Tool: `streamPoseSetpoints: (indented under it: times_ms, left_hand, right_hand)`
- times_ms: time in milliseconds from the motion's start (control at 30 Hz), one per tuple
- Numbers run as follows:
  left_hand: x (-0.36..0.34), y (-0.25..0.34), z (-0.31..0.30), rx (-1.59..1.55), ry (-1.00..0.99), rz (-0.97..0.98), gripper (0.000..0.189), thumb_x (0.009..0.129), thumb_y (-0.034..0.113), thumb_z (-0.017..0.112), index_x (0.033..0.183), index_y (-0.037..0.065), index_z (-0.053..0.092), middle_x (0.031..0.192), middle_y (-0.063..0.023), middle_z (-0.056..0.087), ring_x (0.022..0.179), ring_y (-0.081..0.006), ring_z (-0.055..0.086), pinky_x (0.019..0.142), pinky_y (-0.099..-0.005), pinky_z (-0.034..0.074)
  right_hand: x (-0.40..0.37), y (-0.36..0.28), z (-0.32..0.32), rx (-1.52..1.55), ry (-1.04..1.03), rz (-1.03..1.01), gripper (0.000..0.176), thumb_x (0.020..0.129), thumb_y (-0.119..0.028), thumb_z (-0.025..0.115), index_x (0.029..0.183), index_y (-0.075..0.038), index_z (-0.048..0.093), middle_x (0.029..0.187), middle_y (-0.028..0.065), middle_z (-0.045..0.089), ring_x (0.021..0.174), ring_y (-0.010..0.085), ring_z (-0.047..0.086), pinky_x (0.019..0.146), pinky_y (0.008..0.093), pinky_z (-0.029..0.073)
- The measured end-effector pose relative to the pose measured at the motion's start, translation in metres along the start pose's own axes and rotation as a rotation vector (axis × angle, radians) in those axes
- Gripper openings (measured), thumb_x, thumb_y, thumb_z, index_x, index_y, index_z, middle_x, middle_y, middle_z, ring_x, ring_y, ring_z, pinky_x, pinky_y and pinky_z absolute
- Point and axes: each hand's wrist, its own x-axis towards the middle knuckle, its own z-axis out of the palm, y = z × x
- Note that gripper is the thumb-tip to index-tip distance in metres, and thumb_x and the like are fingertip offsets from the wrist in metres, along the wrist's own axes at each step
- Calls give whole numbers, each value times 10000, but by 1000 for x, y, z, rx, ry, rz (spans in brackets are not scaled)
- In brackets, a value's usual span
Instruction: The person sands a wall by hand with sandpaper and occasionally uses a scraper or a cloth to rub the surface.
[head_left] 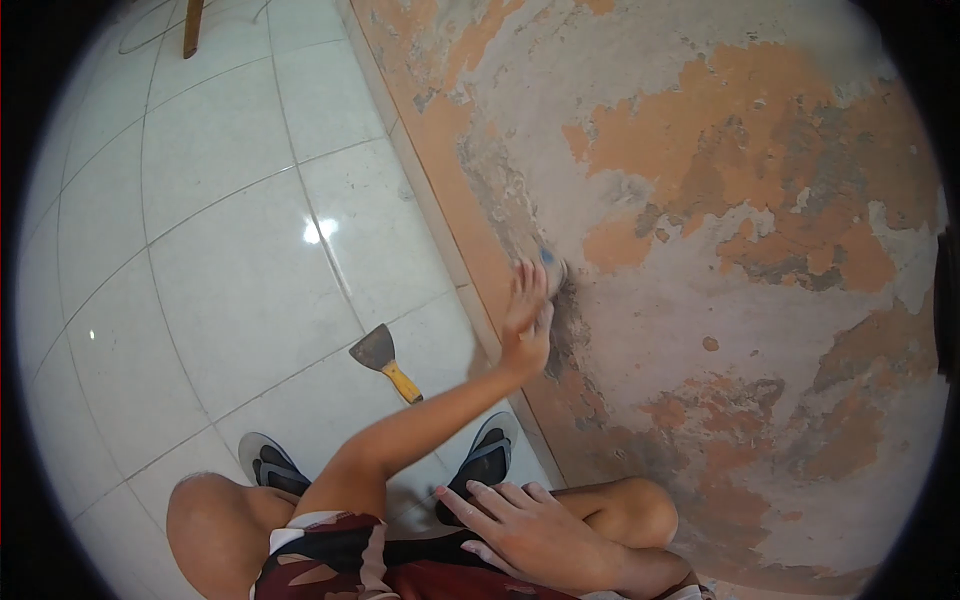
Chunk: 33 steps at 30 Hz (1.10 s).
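Note:
My left hand reaches up and across to the wall and is closed on a small object with a blue part, pressed against the plaster; motion blur hides what the object is. The wall shows patches of orange paint over grey plaster. My right hand rests flat on my bent knee, fingers spread, holding nothing. A putty scraper with a yellow handle lies on the white floor tiles, left of my left hand and apart from it.
I am crouched close to the wall's base, in dark slippers. A wooden leg and a thin cable stand at the far top left of the floor.

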Motion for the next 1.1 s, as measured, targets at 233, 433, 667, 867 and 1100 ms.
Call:
streamPoseSetpoints:
  times_ms: [233, 433, 667, 867, 1100]
  left_hand:
    - [91, -15, 10, 118, 210, -186, 422, 1101, 221, 468, 1427, -46, 464, 1370, -261, 493, 1299, -367, 459, 1074, -460, 328]
    - [118, -43, 3, 179, 227, -237, 389, 1100, 261, 473, 1359, -29, 451, 1209, -213, 448, 1120, -363, 422, 985, -479, 303]
    - [4, -6, 7, 132, -26, 8, 597, 1072, 90, 492, 1623, 20, 273, 1704, -210, 206, 1591, -372, 140, 1277, -498, 141]
    - [86, -5, 10, 85, 98, -244, 556, 1105, 243, 463, 1575, -18, 319, 1650, -244, 301, 1553, -337, 255, 1230, -408, 210]
    - [77, 19, 3, 104, 7, 51, 582, 1081, 140, 488, 1624, 55, 298, 1703, -219, 198, 1597, -366, 113, 1279, -488, 83]
  right_hand:
    - [6, -11, -31, 125, -60, 2, 666, 968, -261, 638, 1545, -44, 387, 1303, 179, 553, 1142, 329, 556, 965, 440, 456]
    - [1, -5, -9, 85, -112, 41, 655, 1011, -304, 598, 1567, -49, 365, 1334, 201, 563, 1147, 330, 577, 959, 432, 458]
    - [0, -4, -22, 124, 13, -18, 657, 965, -264, 646, 1536, -46, 406, 1313, 188, 548, 1165, 342, 560, 989, 436, 453]
    - [-6, -10, -32, 133, -36, -15, 674, 955, -245, 656, 1536, -23, 399, 1293, 181, 545, 1139, 322, 552, 956, 425, 452]
    - [-3, -13, -26, 101, -65, -2, 674, 952, -261, 662, 1529, -18, 415, 1274, 177, 546, 1114, 313, 549, 941, 416, 451]
